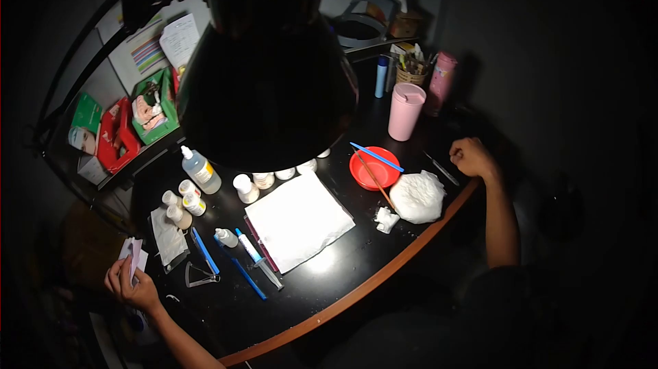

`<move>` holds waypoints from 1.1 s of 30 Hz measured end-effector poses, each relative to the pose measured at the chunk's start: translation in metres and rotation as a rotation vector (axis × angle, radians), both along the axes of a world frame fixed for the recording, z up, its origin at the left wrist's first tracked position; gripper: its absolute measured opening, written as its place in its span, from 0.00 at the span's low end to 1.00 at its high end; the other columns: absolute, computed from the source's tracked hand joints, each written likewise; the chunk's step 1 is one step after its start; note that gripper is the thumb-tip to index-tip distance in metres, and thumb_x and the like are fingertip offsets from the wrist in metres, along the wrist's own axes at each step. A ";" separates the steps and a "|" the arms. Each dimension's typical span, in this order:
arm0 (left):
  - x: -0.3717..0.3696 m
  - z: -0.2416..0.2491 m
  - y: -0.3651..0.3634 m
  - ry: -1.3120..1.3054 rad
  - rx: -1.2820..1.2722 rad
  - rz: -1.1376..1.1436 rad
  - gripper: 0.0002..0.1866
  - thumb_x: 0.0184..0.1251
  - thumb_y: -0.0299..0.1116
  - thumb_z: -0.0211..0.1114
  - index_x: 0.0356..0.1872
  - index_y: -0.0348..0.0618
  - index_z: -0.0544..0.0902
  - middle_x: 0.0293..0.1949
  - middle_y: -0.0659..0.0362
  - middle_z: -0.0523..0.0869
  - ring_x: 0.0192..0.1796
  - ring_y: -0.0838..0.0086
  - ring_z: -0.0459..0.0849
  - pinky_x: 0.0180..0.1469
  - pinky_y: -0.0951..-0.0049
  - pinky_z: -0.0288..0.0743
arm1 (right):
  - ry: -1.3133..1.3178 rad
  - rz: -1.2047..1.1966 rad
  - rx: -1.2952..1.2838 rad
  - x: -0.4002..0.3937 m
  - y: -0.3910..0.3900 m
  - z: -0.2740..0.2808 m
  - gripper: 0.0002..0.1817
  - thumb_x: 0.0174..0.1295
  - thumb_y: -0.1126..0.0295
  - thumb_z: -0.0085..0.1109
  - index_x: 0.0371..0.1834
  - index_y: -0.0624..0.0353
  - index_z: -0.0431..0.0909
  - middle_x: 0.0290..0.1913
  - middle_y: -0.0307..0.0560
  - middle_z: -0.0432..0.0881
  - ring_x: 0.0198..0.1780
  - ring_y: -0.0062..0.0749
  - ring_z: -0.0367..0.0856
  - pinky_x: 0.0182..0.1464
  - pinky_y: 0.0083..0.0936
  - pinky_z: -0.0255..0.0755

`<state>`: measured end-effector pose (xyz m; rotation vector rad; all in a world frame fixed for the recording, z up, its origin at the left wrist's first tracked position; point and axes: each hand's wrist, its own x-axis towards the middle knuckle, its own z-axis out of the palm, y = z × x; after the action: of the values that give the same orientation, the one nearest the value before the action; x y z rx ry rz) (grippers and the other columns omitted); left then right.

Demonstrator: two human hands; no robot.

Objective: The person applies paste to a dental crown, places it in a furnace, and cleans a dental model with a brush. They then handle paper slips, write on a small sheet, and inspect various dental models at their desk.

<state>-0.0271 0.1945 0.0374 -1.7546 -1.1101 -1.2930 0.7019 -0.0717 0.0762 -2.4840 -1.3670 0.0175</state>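
At the left edge of the desk, my left hand [130, 289] grips some folded pale paper [135, 255] between thumb and fingers. My right hand [473, 157] rests as a loose fist near the right edge, with nothing visible sticking out of it. Just left of that fist lies a thin metal tool [442, 169]. A white paper sheet [299, 222] is spread at the middle under the lamp. Close to the right hand are a wad of white tissue [417, 198] and a red bowl [370, 181], with a blue-handled tool [377, 156] and a thin brush [373, 178] across it.
A large black lamp [267, 95] hides the far middle of the desk. Several white bottles [247, 189] stand behind the sheet. A syringe [260, 260], a caliper [200, 274] and a blue pen [249, 279] lie left. A pink tumbler [406, 112] stands at the back right.
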 end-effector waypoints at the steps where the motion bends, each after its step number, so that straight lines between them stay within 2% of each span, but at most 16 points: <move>1: 0.003 0.000 -0.003 0.000 0.002 0.011 0.13 0.55 0.14 0.69 0.37 0.43 0.92 0.40 0.57 0.88 0.47 0.57 0.84 0.53 0.57 0.78 | 0.030 -0.042 0.023 -0.002 -0.003 -0.010 0.08 0.61 0.73 0.70 0.40 0.66 0.88 0.34 0.56 0.91 0.38 0.43 0.92 0.47 0.33 0.84; 3: 0.010 -0.001 -0.009 -0.014 -0.003 0.039 0.14 0.51 0.14 0.69 0.36 0.44 0.93 0.40 0.58 0.88 0.48 0.57 0.83 0.54 0.57 0.78 | 0.051 -0.079 0.051 0.005 -0.008 -0.034 0.15 0.63 0.69 0.70 0.50 0.64 0.87 0.47 0.58 0.90 0.52 0.48 0.90 0.57 0.37 0.81; 5: 0.012 0.000 -0.016 -0.005 -0.029 0.070 0.16 0.49 0.14 0.70 0.37 0.46 0.93 0.40 0.60 0.89 0.50 0.59 0.84 0.56 0.59 0.77 | 0.014 -0.148 0.098 -0.008 -0.013 -0.054 0.25 0.66 0.63 0.70 0.64 0.59 0.81 0.68 0.62 0.80 0.69 0.56 0.78 0.69 0.43 0.72; 8: 0.015 0.001 -0.020 -0.034 -0.033 0.090 0.16 0.49 0.14 0.69 0.36 0.46 0.93 0.40 0.60 0.88 0.50 0.60 0.83 0.55 0.59 0.77 | -0.128 -0.159 0.052 -0.021 -0.017 -0.087 0.30 0.72 0.53 0.61 0.75 0.53 0.75 0.80 0.63 0.64 0.79 0.61 0.62 0.77 0.52 0.61; 9: 0.014 0.002 -0.019 -0.040 -0.031 0.087 0.16 0.49 0.14 0.69 0.36 0.46 0.93 0.40 0.60 0.88 0.49 0.60 0.83 0.55 0.59 0.77 | -0.154 -0.159 0.095 -0.022 -0.019 -0.092 0.27 0.76 0.54 0.57 0.74 0.54 0.76 0.79 0.62 0.66 0.78 0.60 0.65 0.77 0.49 0.62; 11: 0.013 0.000 -0.018 -0.051 -0.026 0.067 0.16 0.49 0.14 0.68 0.36 0.46 0.93 0.40 0.60 0.88 0.49 0.60 0.83 0.55 0.59 0.77 | 0.032 -0.130 0.365 -0.014 -0.017 -0.096 0.25 0.77 0.58 0.54 0.72 0.57 0.77 0.75 0.61 0.71 0.75 0.59 0.70 0.76 0.45 0.64; 12: 0.013 0.000 -0.017 -0.050 -0.007 0.058 0.15 0.47 0.14 0.68 0.34 0.45 0.93 0.38 0.60 0.87 0.49 0.58 0.83 0.54 0.57 0.78 | -0.027 -0.141 0.446 -0.013 -0.017 -0.096 0.21 0.77 0.61 0.54 0.66 0.60 0.80 0.68 0.60 0.78 0.69 0.57 0.77 0.73 0.42 0.68; 13: 0.014 0.000 -0.014 -0.046 -0.015 0.052 0.15 0.47 0.14 0.68 0.34 0.45 0.93 0.38 0.60 0.87 0.49 0.58 0.83 0.54 0.57 0.78 | -0.090 -0.117 0.582 -0.013 -0.016 -0.094 0.14 0.73 0.69 0.59 0.55 0.63 0.85 0.58 0.57 0.84 0.60 0.54 0.83 0.64 0.41 0.75; 15: 0.014 -0.003 -0.016 -0.053 -0.034 0.068 0.15 0.47 0.14 0.67 0.34 0.45 0.93 0.38 0.61 0.87 0.49 0.58 0.83 0.54 0.57 0.78 | -0.090 -0.124 0.678 -0.038 -0.005 -0.063 0.07 0.65 0.78 0.62 0.44 0.65 0.86 0.45 0.53 0.87 0.49 0.50 0.86 0.53 0.39 0.79; 17: 0.024 0.004 -0.021 -0.031 -0.061 0.105 0.14 0.47 0.16 0.68 0.32 0.46 0.93 0.38 0.61 0.88 0.49 0.58 0.83 0.54 0.58 0.78 | -0.123 0.148 0.770 -0.082 0.024 -0.015 0.06 0.60 0.84 0.63 0.38 0.66 0.86 0.36 0.51 0.87 0.40 0.46 0.86 0.44 0.36 0.78; 19: 0.031 0.009 -0.024 -0.037 -0.058 0.075 0.13 0.48 0.16 0.67 0.33 0.45 0.92 0.38 0.60 0.88 0.49 0.58 0.83 0.53 0.58 0.77 | -0.202 0.609 0.782 -0.112 0.067 0.023 0.05 0.57 0.84 0.65 0.35 0.66 0.86 0.32 0.51 0.85 0.35 0.45 0.82 0.37 0.36 0.75; 21: 0.028 0.003 -0.021 -0.089 -0.069 -0.056 0.11 0.52 0.17 0.67 0.35 0.39 0.91 0.38 0.56 0.87 0.47 0.57 0.84 0.53 0.59 0.77 | -0.137 0.910 0.625 -0.133 0.122 0.043 0.04 0.55 0.81 0.67 0.34 0.65 0.86 0.32 0.51 0.85 0.34 0.47 0.82 0.39 0.38 0.76; 22: 0.027 -0.002 -0.019 -0.247 -0.151 -0.141 0.09 0.54 0.18 0.66 0.36 0.35 0.89 0.38 0.53 0.87 0.46 0.56 0.85 0.52 0.60 0.77 | -0.083 1.024 0.582 -0.144 0.150 0.055 0.03 0.53 0.81 0.67 0.31 0.65 0.86 0.29 0.52 0.85 0.33 0.50 0.83 0.39 0.40 0.78; 23: 0.028 -0.008 -0.017 -0.413 -0.218 -0.219 0.08 0.56 0.18 0.66 0.37 0.31 0.88 0.38 0.50 0.87 0.44 0.55 0.85 0.52 0.60 0.78 | -0.085 0.970 0.480 -0.137 0.193 0.036 0.03 0.49 0.79 0.69 0.28 0.63 0.89 0.27 0.50 0.88 0.33 0.47 0.88 0.39 0.38 0.81; 27: 0.026 -0.014 -0.012 -0.489 -0.192 -0.271 0.07 0.58 0.20 0.65 0.37 0.28 0.85 0.39 0.48 0.86 0.42 0.55 0.86 0.49 0.62 0.78 | -0.159 0.779 0.090 -0.130 0.318 0.028 0.06 0.48 0.79 0.70 0.31 0.61 0.90 0.30 0.49 0.90 0.35 0.44 0.88 0.42 0.37 0.81; 33: 0.029 -0.007 -0.017 -0.542 -0.253 -0.287 0.08 0.58 0.20 0.65 0.38 0.27 0.84 0.38 0.49 0.86 0.42 0.60 0.87 0.50 0.65 0.78 | -0.145 0.738 -0.236 -0.165 0.418 -0.022 0.10 0.47 0.78 0.72 0.34 0.59 0.92 0.35 0.47 0.92 0.39 0.40 0.90 0.46 0.34 0.82</move>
<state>0.0014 0.1772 0.0300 -1.8456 -1.3998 -1.9564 0.5366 0.3465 0.0538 -2.0226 -2.3833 0.1693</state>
